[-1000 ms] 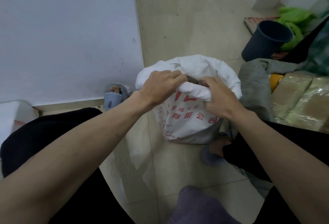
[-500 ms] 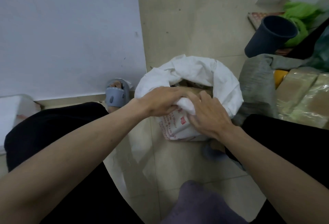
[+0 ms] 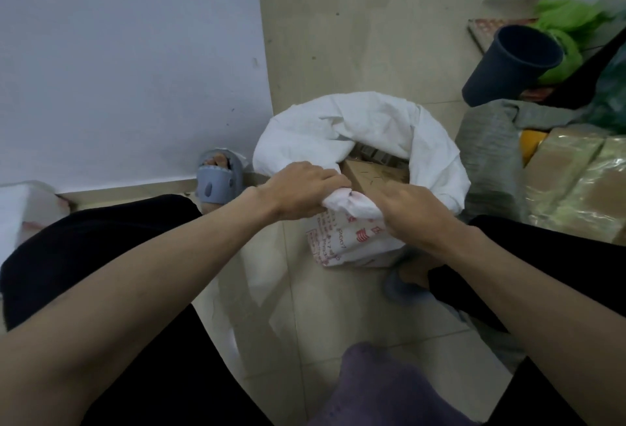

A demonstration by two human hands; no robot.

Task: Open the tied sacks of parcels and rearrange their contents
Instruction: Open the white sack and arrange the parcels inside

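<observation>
White woven sack (image 3: 379, 127): stood on the tiled floor (image 3: 338, 19) between the person's knees, mouth open, rim rolled outward, red print on its near side.
Left hand (image 3: 301, 188): fingers curled over the near rim, gripping bunched fabric.
Right hand (image 3: 416, 212): also gripped the near rim, just beside the left.
Contents: brown cardboard parcel (image 3: 376, 176) visible inside.
Surroundings: dark bin (image 3: 508, 66) and wrapped packages (image 3: 576, 181) to the right.

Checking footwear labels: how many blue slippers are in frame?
2. One blue slipper sits left of the white sack, by the wall; the other is below the sack, mostly hidden by the right forearm and leg.
</observation>
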